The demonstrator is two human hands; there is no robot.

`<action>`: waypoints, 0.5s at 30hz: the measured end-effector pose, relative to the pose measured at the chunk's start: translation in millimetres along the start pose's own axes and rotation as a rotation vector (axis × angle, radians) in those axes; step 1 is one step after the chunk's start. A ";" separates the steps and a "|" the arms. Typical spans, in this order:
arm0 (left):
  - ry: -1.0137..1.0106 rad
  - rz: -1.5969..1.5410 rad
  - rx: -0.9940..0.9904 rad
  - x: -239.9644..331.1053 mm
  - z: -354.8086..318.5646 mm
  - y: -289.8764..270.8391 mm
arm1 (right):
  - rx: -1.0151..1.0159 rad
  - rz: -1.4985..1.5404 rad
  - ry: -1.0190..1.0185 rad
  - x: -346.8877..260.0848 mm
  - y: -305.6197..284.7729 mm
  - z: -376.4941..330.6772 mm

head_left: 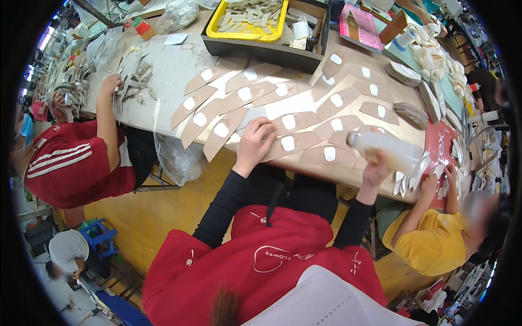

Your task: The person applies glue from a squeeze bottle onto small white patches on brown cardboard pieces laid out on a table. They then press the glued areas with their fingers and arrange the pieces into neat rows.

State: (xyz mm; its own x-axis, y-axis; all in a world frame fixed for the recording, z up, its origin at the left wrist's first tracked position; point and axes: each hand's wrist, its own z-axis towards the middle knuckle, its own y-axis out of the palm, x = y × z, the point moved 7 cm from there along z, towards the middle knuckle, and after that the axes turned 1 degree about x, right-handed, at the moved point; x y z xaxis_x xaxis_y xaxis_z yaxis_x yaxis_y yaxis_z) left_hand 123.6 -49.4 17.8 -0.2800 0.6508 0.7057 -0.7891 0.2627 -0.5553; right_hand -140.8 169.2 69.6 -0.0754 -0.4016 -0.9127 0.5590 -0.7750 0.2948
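Observation:
My right hand (376, 170) is wrapped round a translucent plastic bottle (396, 151) with pale contents, tilted on its side above the table's near edge. My left hand (255, 143) rests at the table edge, its fingers bent and close together; whatever lies under the fingertips is hidden. Beside those fingertips is a flat brown cut piece (304, 120) with a white patch (288, 121). Several more such brown pieces, each bearing a white patch, are spread over the table, some overlapping. One brown piece (340, 155) lies between my two hands, close to the edge.
A black box (261, 51) at the back carries a yellow tray (217, 28) of small strips. Stacks of cut pieces (403, 74) stand at the right. A person in red (81, 163) works on the left, one in yellow (435, 239) on the right. A plastic bag (182, 160) hangs off the edge.

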 end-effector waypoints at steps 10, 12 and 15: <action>-0.167 0.299 0.016 -18.4 14.3 -14.5 | 0.087 0.146 0.015 -19.5 -110.2 -58.0; -0.150 0.331 -0.041 -19.5 22.3 -16.9 | 0.124 0.184 0.034 -18.7 -109.5 -61.0; -0.149 0.371 -0.154 -22.4 29.4 -17.9 | 0.133 0.190 0.076 -16.6 -87.7 -58.9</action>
State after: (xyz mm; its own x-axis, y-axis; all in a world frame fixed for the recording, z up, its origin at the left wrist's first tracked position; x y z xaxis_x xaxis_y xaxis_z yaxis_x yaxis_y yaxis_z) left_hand 128.0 -89.7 24.9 -0.6145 0.6143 0.4950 -0.5322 0.1404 -0.8349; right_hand -140.0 272.5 42.2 0.0863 -0.5124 -0.8544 0.4428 -0.7485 0.4936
